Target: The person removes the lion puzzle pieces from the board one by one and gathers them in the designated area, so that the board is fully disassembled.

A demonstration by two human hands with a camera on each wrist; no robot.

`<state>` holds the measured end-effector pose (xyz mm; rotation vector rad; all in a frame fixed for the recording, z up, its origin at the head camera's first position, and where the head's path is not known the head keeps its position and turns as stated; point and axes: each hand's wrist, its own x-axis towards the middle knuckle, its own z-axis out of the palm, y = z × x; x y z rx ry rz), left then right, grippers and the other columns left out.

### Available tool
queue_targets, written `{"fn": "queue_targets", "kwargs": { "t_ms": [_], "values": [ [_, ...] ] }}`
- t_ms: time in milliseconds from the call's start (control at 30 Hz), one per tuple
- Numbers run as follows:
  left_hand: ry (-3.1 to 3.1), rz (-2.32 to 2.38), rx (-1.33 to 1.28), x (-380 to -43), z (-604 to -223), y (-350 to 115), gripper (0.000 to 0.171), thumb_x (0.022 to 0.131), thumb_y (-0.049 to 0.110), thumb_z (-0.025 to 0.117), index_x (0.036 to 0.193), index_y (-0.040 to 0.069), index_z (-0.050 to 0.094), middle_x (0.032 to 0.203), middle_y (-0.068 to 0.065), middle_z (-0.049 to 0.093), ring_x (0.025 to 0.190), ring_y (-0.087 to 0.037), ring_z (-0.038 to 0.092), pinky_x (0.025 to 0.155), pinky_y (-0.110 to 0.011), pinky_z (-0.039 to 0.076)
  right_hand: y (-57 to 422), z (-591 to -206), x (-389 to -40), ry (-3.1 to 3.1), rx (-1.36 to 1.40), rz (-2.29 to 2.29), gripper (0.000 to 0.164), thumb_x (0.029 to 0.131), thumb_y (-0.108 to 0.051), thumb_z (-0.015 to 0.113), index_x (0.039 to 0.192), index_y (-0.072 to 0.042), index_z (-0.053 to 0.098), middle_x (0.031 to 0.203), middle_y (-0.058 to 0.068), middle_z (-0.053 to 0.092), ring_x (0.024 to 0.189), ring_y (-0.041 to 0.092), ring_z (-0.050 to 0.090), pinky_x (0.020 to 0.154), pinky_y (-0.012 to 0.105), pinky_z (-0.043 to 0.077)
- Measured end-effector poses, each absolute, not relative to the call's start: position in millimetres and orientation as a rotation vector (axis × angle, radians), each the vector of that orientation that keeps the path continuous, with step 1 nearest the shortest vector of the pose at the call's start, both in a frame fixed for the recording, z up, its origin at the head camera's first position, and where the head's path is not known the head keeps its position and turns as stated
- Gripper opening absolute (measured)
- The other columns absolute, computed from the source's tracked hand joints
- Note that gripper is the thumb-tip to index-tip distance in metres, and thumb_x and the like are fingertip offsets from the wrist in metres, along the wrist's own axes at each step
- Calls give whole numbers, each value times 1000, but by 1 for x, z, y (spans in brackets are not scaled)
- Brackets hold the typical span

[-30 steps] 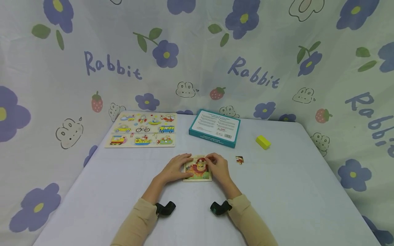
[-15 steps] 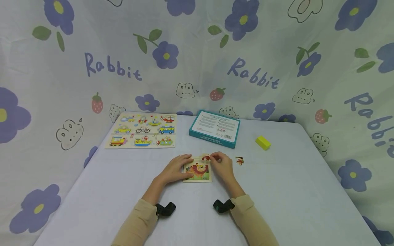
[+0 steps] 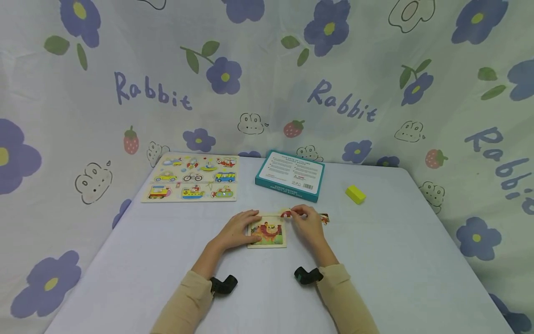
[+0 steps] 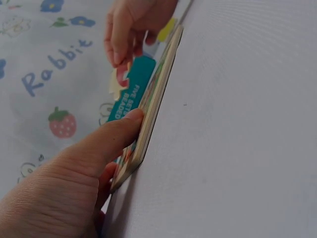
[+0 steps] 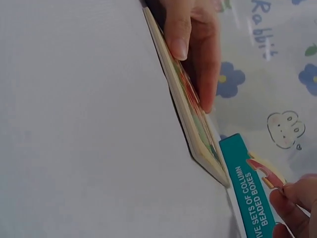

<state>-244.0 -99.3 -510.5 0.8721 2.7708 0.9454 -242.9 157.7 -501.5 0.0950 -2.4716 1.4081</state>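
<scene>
A small square wooden lion puzzle (image 3: 272, 234) lies on the white table in front of the person. The left hand (image 3: 237, 230) holds it at its left side, the thumb (image 4: 121, 130) on the near edge and the fingers across toward the far edge. Between thumb and fingertips the right hand (image 3: 309, 227) pinches a red and cream puzzle piece (image 3: 285, 214), raised off the puzzle near its upper right corner. In the left wrist view, this puzzle piece (image 4: 120, 82) shows its knobbed outline. Another loose puzzle piece (image 3: 325, 218) lies beyond the right hand, partly hidden by it.
A vehicle peg puzzle board (image 3: 193, 178) lies at the back left. At the back centre rests a teal and white box (image 3: 290, 175), with a yellow block (image 3: 355, 194) to its right. A patterned curtain (image 3: 267, 83) hangs behind the table (image 3: 396, 260).
The right hand has lifted the piece from the puzzle's upper right part and drawn it up and to the right. The left hand has stayed on the puzzle.
</scene>
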Motion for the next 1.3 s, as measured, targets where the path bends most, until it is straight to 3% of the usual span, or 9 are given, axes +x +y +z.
{"fn": "queue_targets", "kwargs": {
  "t_ms": [967,1300],
  "values": [
    [2792,950,890,-247,-506,-104,66,76,51,68,130,16,52,143,0,37,133,-24,27,107,-46,19,205,-501,-257,-2633,93,1300,18,86,-14,60,102,-11,68,87,7,57,82,21,49,69,34,41],
    [2777,956,902,-241,-513,-102,65,76,51,67,129,15,53,143,0,38,133,-23,28,107,-46,20,217,-505,-247,-2654,144,1213,16,85,-9,61,99,-10,69,74,3,53,72,20,42,62,32,36]
  ]
}}
